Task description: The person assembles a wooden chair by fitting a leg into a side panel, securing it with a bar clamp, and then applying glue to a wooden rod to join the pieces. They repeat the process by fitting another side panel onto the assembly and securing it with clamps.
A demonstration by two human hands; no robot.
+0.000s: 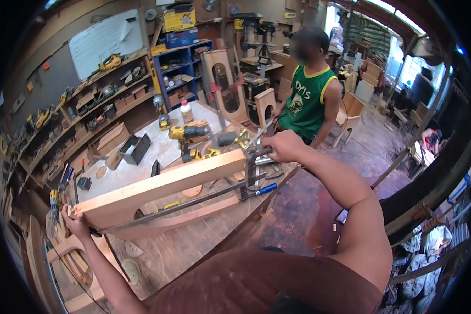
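Pale wood: the long, straight-edged workpiece point(162, 181) spans between my hands. My left hand point(77, 222) grips one end; my right hand point(287, 146) grasps the handle of the dark metal bar clamp point(209, 198) alongside. Step appears to be clamp adjustment; turning calls for steady left-hand support.

Read on chest of green, yellow-trimmed jersey point(304, 119): "DY" and a final "S", with an uncertain character between. Could not make out handwriting on whiteboard point(102, 47) or small print on yellow box point(179, 21).
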